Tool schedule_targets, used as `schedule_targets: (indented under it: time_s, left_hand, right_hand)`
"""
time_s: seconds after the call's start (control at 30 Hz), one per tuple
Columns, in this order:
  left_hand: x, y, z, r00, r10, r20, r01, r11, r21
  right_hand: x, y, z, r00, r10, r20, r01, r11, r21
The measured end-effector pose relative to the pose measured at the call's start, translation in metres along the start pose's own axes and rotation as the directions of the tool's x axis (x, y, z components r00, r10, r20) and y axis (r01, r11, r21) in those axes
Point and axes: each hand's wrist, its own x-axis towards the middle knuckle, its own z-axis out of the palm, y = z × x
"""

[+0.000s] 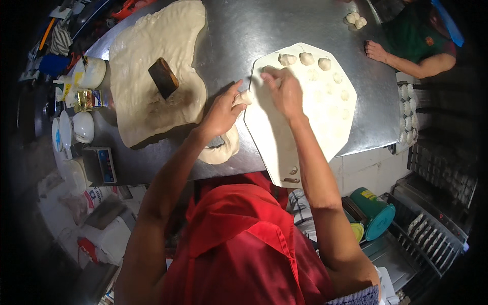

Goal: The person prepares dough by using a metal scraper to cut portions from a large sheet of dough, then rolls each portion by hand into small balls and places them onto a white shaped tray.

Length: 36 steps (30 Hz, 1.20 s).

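My left hand (pixel 222 113) is closed around the end of a dough piece (pixel 244 97), which sticks out between thumb and fingers at the board's left edge. Below that wrist lies a curved strip of dough (pixel 223 151), partly hidden by my forearm. My right hand (pixel 287 94) is over the pale octagonal board (pixel 274 137), its fingertips at a small dough ball (pixel 268 69), mostly covered by the fingers. Beside it in the same row sits another dough ball (pixel 306 59). Several paler balls spread across the board's right part, washed out by bright light.
A large dough slab (pixel 152 46) covers the left of the metal table (pixel 229 35), with a dark-bladed scraper (pixel 163 78) lying on it. A scale (pixel 99 163) and tubs stand at left. Another person's hand (pixel 376 52) rests at the far right edge, near several dough balls (pixel 356 20).
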Motion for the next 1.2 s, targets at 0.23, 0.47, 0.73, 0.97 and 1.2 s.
schedule_targets:
  time_s: [0.23,0.47,0.73,0.97,1.2]
  left_hand:
    - [-0.002,0.008,0.007,0.964,0.097,0.247,-0.107,0.994,0.027]
    - [-0.038,0.082,0.016,0.904,0.334,0.265,-0.402,0.876,0.268]
    - [0.037,0.018,0.030,0.981,0.021,0.193,-0.083,0.944,0.318]
    - [0.035,0.011,0.036,0.991,0.124,0.049,-0.133,0.923,0.361]
    - [0.017,0.014,0.041,0.996,0.086,0.006,-0.086,0.993,0.086]
  right_hand:
    - [-0.054,-0.020,-0.003,0.996,-0.061,-0.071,0.083,0.927,0.366]
    - [-0.104,-0.041,-0.004,0.981,0.042,-0.191,-0.022,0.994,0.106]
    - [-0.129,-0.091,0.042,0.907,-0.420,-0.032,0.418,0.906,-0.067]
    - [-0.013,0.063,-0.028,0.949,-0.118,-0.293,0.080,0.987,-0.139]
    - [-0.015,0.048,-0.025,0.966,0.010,-0.259,-0.012,1.000,-0.007]
